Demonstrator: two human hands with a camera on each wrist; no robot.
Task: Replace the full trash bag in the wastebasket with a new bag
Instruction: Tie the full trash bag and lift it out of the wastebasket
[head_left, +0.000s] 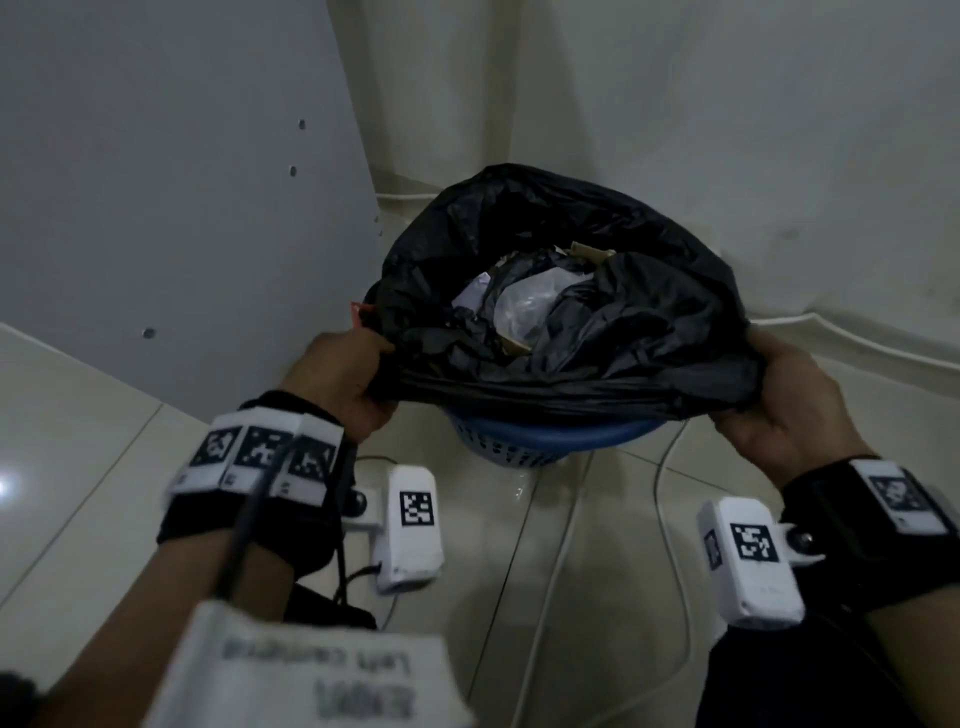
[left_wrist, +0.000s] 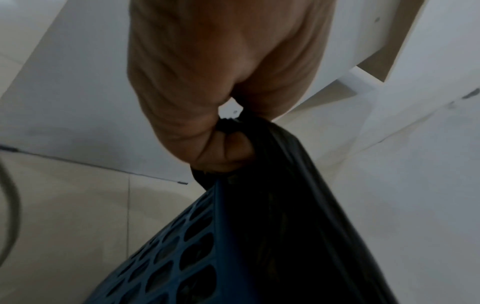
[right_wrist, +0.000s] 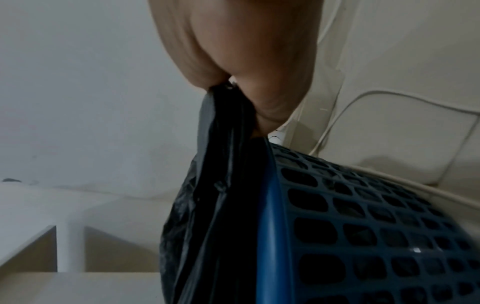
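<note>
Bulging with crumpled paper and plastic, the black trash bag (head_left: 571, 322) sits in the blue wastebasket (head_left: 524, 441), its mouth stretched between both hands. The left hand (head_left: 348, 379) has its fingers (left_wrist: 223, 154) curled tight round one bunched edge; the right hand (head_left: 789, 405) grips the opposite edge. A white cable (head_left: 670, 499) trails across the floor below the right hand.

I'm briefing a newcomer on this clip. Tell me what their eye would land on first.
The black trash bag dominates the middle of the head view, its mouth open on paper and clear plastic scraps. The left hand and right hand grip its rim on opposite sides. Beneath it sits the blue perforated wastebasket, on pale floor tiles in a white corner.
</note>
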